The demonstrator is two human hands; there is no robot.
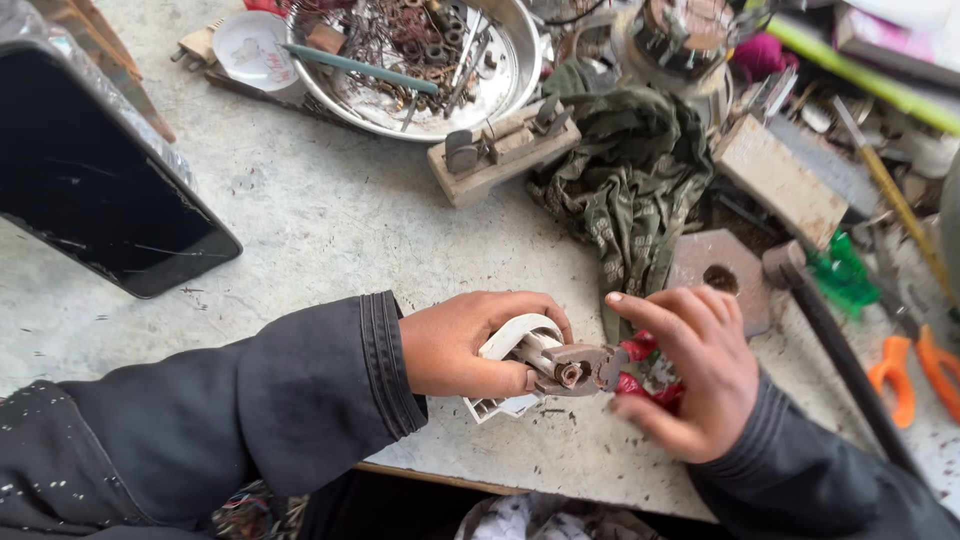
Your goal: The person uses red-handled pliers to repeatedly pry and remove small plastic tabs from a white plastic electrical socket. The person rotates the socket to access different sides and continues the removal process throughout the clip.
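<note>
Phone [95, 190] lies far left of the green cloth [625, 185]. Left hand [470, 345], below the cloth, fingers curled tight round a white plastic part [520, 340]. Right hand [695, 370] grips red-handled pliers [590, 368], nose biting that part. Orange cutters [915, 370] far right.

Grey speckled worktop [330, 230], cluttered; even daylight

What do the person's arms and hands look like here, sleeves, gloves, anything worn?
Both hands are bare: no gloves, and no rings or watch show. The left hand comes out of a dark grey sleeve with a stitched, ribbed cuff and pale specks near the elbow. The right hand has a matching dark sleeve.
</note>
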